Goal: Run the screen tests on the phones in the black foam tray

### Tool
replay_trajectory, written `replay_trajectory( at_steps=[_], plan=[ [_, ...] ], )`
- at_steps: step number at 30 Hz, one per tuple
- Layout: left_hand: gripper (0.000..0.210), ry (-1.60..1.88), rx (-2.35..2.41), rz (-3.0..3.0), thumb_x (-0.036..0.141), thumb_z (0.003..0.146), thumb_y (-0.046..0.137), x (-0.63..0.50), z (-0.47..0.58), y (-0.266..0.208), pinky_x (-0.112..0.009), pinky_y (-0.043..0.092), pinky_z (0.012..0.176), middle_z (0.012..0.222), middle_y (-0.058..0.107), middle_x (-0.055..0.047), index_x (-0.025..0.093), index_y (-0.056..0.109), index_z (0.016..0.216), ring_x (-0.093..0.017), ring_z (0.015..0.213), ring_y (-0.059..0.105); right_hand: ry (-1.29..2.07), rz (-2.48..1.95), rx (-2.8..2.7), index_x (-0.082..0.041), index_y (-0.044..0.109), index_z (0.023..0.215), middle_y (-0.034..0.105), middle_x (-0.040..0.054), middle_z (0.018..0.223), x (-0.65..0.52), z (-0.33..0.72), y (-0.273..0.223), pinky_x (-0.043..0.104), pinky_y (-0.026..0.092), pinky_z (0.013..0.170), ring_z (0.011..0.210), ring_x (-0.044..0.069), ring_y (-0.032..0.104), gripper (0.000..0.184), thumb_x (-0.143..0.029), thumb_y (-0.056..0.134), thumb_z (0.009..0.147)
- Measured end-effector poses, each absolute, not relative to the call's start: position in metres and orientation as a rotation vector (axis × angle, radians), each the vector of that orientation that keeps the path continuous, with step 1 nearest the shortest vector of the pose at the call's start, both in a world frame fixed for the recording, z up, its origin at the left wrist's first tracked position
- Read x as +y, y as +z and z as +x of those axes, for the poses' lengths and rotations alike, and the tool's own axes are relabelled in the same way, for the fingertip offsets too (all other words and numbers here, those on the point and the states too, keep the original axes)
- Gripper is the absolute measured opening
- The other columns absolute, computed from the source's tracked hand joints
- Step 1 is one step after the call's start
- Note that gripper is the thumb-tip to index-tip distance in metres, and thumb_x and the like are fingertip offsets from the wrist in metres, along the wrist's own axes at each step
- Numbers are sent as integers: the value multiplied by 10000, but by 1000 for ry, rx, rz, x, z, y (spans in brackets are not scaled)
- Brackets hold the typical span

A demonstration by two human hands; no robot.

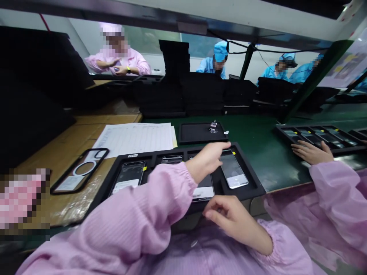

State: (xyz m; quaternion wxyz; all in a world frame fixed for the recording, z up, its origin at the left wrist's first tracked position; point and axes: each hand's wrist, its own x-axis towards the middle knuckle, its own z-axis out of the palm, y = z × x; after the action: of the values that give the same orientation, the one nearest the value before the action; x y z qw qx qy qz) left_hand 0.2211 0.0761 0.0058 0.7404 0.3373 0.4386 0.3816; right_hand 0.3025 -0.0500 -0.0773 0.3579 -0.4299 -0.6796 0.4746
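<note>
A black foam tray (256, 187) lies before me with several phones in its slots. My left hand (208, 160) reaches across it, index finger stretched out at the top of the rightmost phone (233, 170), whose screen is lit and which has a yellow tab. Beneath that hand, another phone (204, 192) is partly covered. Farther left are a phone (130, 173) with a yellow tab and a phone (172, 159) mostly behind my sleeve. My right hand (232, 219) is curled at the tray's front edge, thumb and index tips close together; anything between them is too small to make out.
Left of the tray lies a clear phone case (82, 170) with a white ring, near paper sheets (137, 137). A small black tray (192, 133) holds little metal parts. At right, a co-worker's hand (312, 152) touches another phone tray (282, 131). Black stacks (200, 93) stand behind.
</note>
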Motion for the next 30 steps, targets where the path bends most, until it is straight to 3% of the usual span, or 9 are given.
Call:
replay_trajectory(
  at_steps=[3, 6, 9, 13, 19, 24, 30],
  plan=[
    [94, 1058, 849, 797, 192, 877, 599, 57, 176, 49, -398, 492, 1004, 1202, 679, -122, 167, 690, 886, -281, 1291, 544, 653, -1006, -2155, -147, 642, 1138, 686, 110, 1117, -36, 287, -72, 425, 511, 957, 1133, 280, 594, 269, -341, 495, 1023],
    [222, 1371, 802, 947, 195, 912, 502, 29, 132, 73, -426, 513, 999, 1191, 697, -77, 191, 708, 996, -271, 1278, 567, 319, -866, -2442, -90, 505, 1378, 598, 146, 1324, -20, 265, -75, 582, 269, 1176, 1386, 324, 374, 466, -413, 473, 1044],
    [260, 1590, 891, 1082, 235, 937, 484, 3, 96, 67, -386, 541, 972, 1220, 694, -59, 227, 718, 1050, -263, 1280, 564, 199, -919, -2479, -39, 497, 1382, 655, 174, 1210, -12, 252, -83, 650, 181, 1185, 1298, 358, 467, 587, -511, 455, 1036],
    [200, 1833, 1057, 1056, 273, 915, 553, -16, 62, 39, -320, 567, 912, 1153, 712, -26, 255, 731, 1003, -252, 1246, 582, 174, -928, -2392, -50, 540, 1330, 672, 171, 1170, -14, 251, -93, 694, 144, 1174, 1177, 364, 552, 555, -511, 427, 1042],
    [192, 1911, 1196, 903, 252, 912, 546, -31, 35, 10, -314, 541, 935, 1161, 696, -6, 280, 726, 973, -241, 1253, 571, 155, -953, -2389, -87, 485, 1384, 674, 150, 1177, -20, 256, -96, 715, 71, 1169, 1258, 358, 505, 504, -461, 375, 1065],
    [169, 2028, 1213, 952, 257, 909, 593, -41, 26, -8, -287, 536, 916, 1140, 692, -33, 245, 722, 1019, -227, 1202, 599, 80, -941, -2431, -86, 397, 1449, 630, 149, 1276, -20, 258, -94, 633, 11, 1191, 1344, 337, 423, 524, -445, 346, 1072],
    [148, 2169, 1325, 824, 250, 916, 585, -60, 16, -32, -278, 521, 908, 1098, 691, -22, 251, 716, 983, -213, 1168, 611, -108, -901, -2506, -61, 404, 1418, 644, 146, 1235, -14, 264, -95, 575, -32, 1197, 1281, 337, 471, 552, -477, 278, 1078]
  ],
)
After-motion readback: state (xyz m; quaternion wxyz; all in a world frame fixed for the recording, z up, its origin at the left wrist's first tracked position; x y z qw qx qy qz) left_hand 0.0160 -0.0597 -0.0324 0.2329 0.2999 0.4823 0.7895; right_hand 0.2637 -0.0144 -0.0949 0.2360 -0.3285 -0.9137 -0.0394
